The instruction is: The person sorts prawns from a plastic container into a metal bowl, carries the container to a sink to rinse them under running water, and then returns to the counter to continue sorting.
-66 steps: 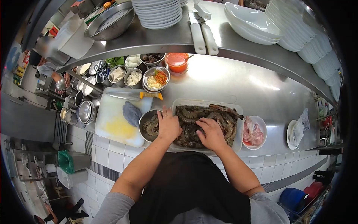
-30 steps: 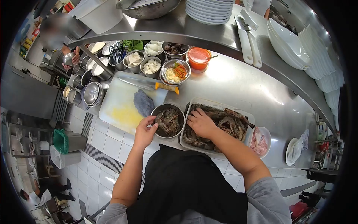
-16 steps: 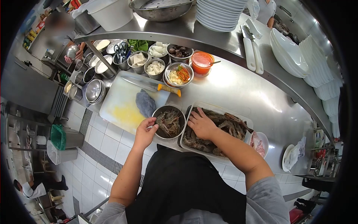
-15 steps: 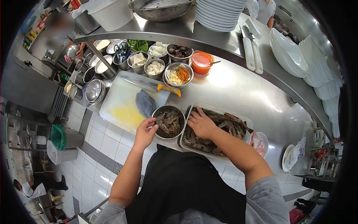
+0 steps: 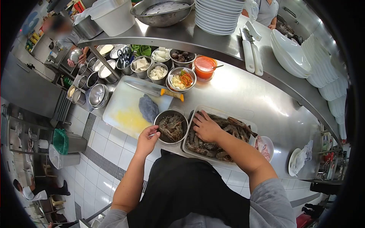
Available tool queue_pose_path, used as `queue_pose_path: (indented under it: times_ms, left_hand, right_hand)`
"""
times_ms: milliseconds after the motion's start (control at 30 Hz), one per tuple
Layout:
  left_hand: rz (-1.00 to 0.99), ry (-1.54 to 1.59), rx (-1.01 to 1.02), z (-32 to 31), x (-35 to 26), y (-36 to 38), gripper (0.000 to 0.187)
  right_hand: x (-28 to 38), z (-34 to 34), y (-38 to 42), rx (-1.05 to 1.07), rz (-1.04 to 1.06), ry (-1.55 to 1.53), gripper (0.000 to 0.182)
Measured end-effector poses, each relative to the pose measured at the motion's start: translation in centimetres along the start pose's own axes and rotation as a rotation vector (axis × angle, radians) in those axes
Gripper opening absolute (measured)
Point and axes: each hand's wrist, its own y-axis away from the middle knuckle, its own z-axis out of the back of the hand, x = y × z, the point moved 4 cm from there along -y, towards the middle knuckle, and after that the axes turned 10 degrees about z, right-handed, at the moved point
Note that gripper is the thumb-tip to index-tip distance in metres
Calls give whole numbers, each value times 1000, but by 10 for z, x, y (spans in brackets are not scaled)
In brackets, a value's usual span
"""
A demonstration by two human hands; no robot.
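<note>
My left hand (image 5: 147,140) pinches the left rim of a round metal bowl (image 5: 185,133) that has several shrimp (image 5: 172,127) in it. To its right, my right hand (image 5: 206,127) lies with fingers spread on the shrimp (image 5: 232,133) in a clear plastic tub (image 5: 247,121). Whether its fingertips grip one cannot be made out. Left of the bowl, a bluish-grey cloth (image 5: 148,108) rests on a white cutting board (image 5: 118,99). A knife with a yellow handle (image 5: 172,94) lies across the board's upper edge.
Metal tins of cut ingredients (image 5: 157,72) and an orange-red container (image 5: 204,68) stand behind the board. Above runs a steel shelf (image 5: 224,45) with stacked plates (image 5: 218,17) and white-handled tools (image 5: 253,57). A pink-filled bowl (image 5: 267,146) sits right of the tub. Other people stand beyond.
My right hand still rests in the tub, its fingers slightly shifted. My left hand stays at the bowl's rim. The view has moved slightly.
</note>
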Motion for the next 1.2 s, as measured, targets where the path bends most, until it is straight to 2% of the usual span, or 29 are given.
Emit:
queue_pose_path:
  times_ms: [133, 267, 367, 500, 567, 733, 800, 867, 900, 1033, 1133, 1200]
  left_hand:
    - [-9, -11, -3, 1, -2, -1, 40]
    - [-65, 10, -30, -3, -6, 3, 37]
    - [-163, -143, -55, -13, -28, 16, 37]
    - [-404, -350, 136, -60, -88, 41, 36]
    - [-398, -474, 261, -92, -101, 41, 34]
    - [-551, -952, 418, -174, -73, 20, 27]
    - [-658, -1196, 448, -196, -65, 15, 23]
    - [-758, -1243, 401, -206, -60, 11, 21]
    - [-809, -1265, 378, -209, -62, 11, 19]
    - [-871, -1328, 520, -208, -63, 9, 24]
    - [-945, -1338, 543, -206, -60, 13, 17]
    - [-1037, -1269, 436, -204, -68, 16, 23]
  right_hand:
    - [2, 5, 9, -156, -30, -97, 36]
    - [8, 41, 18, -253, -168, -218, 27]
    - [16, 53, 44, -347, -240, -351, 25]
    - [47, 73, 96, -501, -457, -414, 23]
    - [66, 71, 119, -581, -560, -419, 22]
    - [102, 37, 174, -774, -769, -401, 18]
    - [105, 22, 184, -807, -848, -368, 17]
    - [111, 14, 192, -827, -903, -352, 16]
    - [110, 15, 189, -831, -913, -348, 16]
    - [106, 13, 188, -822, -948, -338, 16]
    - [107, 10, 190, -810, -945, -368, 18]
    - [108, 16, 196, -850, -960, -298, 21]
